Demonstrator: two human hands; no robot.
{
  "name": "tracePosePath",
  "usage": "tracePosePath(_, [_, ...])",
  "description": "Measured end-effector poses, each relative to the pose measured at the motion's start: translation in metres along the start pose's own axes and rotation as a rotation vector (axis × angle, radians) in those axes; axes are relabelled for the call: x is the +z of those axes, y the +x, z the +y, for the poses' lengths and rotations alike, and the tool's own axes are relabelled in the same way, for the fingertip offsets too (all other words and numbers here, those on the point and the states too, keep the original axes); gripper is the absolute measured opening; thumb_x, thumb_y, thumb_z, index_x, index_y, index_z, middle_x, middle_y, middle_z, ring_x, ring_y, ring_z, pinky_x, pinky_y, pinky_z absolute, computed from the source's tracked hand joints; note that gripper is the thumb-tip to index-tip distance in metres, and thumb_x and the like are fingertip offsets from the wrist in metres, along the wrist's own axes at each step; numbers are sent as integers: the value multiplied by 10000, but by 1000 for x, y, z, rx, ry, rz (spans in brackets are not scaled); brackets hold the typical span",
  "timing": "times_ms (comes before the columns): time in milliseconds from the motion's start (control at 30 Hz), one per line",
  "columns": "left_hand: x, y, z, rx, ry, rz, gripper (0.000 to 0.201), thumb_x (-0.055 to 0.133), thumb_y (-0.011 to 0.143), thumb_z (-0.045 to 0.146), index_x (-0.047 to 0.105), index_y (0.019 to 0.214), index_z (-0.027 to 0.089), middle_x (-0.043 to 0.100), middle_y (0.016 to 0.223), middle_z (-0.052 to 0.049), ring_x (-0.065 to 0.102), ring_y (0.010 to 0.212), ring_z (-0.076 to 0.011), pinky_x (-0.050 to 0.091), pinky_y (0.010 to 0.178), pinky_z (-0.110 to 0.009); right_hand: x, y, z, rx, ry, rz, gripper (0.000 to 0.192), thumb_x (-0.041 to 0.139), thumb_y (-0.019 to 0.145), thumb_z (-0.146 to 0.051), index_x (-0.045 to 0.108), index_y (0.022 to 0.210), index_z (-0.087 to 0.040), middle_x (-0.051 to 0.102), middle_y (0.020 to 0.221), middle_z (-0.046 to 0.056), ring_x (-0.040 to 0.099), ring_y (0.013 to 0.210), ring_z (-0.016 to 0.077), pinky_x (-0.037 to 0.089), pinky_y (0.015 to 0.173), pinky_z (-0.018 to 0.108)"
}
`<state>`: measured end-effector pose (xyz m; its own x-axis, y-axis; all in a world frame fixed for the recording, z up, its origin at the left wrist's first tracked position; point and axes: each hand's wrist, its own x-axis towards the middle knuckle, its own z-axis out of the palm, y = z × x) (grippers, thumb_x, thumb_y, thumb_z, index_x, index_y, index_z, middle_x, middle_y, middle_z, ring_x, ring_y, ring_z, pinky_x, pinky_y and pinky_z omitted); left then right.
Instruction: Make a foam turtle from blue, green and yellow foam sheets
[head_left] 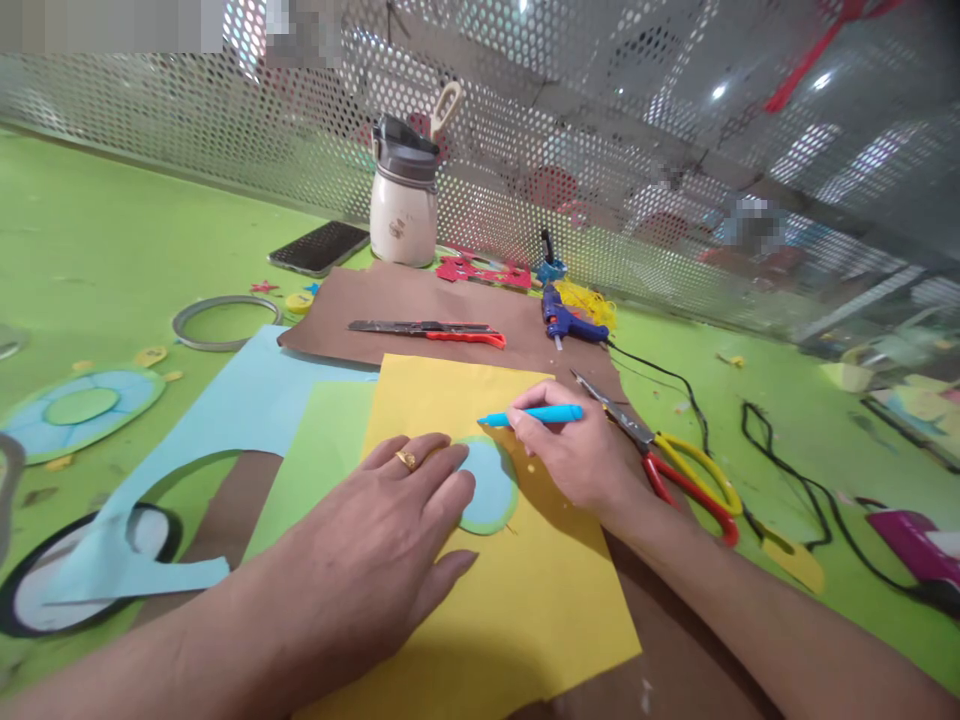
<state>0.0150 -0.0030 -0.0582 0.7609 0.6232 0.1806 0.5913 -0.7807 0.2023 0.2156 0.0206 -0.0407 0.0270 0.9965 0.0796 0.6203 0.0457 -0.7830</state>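
Observation:
My right hand [574, 445] grips a blue marker pen [553, 413], its tip near the surface of a yellow sheet of paper [525, 620]. Just below the tip lies a light blue disc with a green rim [491, 487]. My left hand [397, 530] rests flat over the yellow sheet, fingers stretched out, with fingertips on the disc's left edge. It wears a gold ring and covers part of the disc. Under the yellow sheet are a green sheet [330, 435] and a cut light blue sheet [232, 400].
Scissors [652, 445] lie open-handled right of my right hand. Beyond the paper are a utility knife [427, 330], a blue glue gun [566, 320] with its cord, a phone [320, 247] and a white jug [403, 205]. A paper flower-like piece [82, 405] lies at left.

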Motion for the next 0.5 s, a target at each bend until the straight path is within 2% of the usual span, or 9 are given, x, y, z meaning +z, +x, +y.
tracePosePath(500, [0,1,-1,7,7,24,179,489,886,292,586,946,153,611,1173,-148,515,1137,-339,450,927,-521,1,1,1,-21,34,0,85,581,801,-238,608,771,-163,608,588,-28,541,518,113,393,485,207])
